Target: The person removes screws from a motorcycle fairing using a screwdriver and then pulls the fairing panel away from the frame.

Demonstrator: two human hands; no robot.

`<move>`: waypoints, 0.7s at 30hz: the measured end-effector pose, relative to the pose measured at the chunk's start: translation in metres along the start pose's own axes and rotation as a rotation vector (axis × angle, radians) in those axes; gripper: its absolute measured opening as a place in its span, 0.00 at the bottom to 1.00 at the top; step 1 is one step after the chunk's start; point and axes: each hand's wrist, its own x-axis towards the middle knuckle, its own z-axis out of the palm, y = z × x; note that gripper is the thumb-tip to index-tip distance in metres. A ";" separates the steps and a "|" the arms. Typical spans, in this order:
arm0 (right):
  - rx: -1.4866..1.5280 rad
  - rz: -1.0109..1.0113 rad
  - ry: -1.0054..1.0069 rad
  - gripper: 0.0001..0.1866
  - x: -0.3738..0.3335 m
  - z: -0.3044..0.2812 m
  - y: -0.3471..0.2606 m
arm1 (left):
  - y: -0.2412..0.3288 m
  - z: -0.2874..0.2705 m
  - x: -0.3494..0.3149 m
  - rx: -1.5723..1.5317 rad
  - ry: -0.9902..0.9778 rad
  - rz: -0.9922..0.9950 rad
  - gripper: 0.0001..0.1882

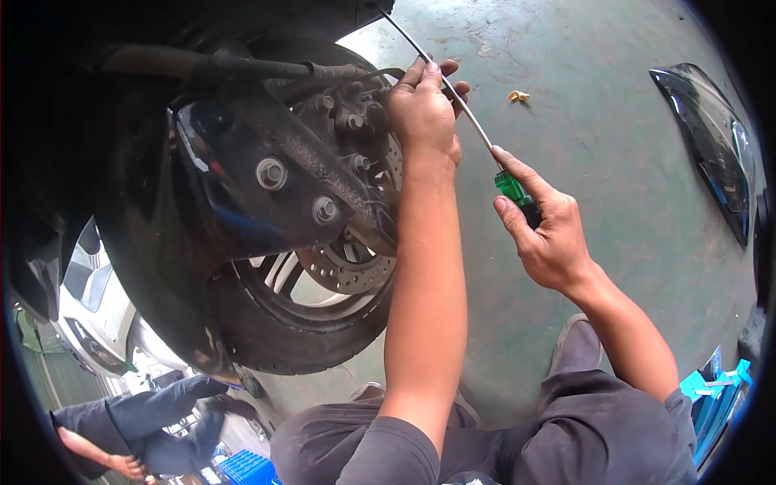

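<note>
A long screwdriver point(478, 128) with a thin metal shaft slants up to the left. Wrapped round its green and black handle point(512, 187) is my right hand point(556, 236), the index finger stretched along toward the shaft. My left hand point(423, 113) pinches the shaft farther up, between thumb and fingers. The tip reaches the dark bodywork point(356, 14) at the top edge; what it touches there is too dark to tell. Beside my left forearm is a scooter or motorcycle wheel with a black tyre point(303, 352), a drilled brake disc point(343, 276) and a bolted dark bracket point(242, 182).
A glossy black body panel point(703, 137) lies on the green-grey floor point(582, 105) at the right. A small yellowish scrap point(518, 96) is nearby. Blue containers stand at lower right point(718, 396) and lower left point(246, 467). Another person point(145, 424) and a white vehicle point(101, 299) are at lower left.
</note>
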 end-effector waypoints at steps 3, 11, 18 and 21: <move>-0.037 -0.029 0.007 0.26 0.003 0.006 0.003 | -0.001 -0.004 0.002 -0.001 0.000 0.017 0.14; -0.100 -0.055 0.017 0.26 0.008 0.008 -0.003 | 0.001 -0.004 0.004 -0.015 0.004 -0.021 0.14; -0.856 -0.049 -0.028 0.34 0.006 0.010 -0.035 | 0.002 0.005 -0.006 -0.037 0.052 -0.034 0.09; -0.755 -0.024 -0.087 0.34 0.006 0.010 -0.043 | -0.004 0.006 -0.017 -0.047 0.118 -0.007 0.13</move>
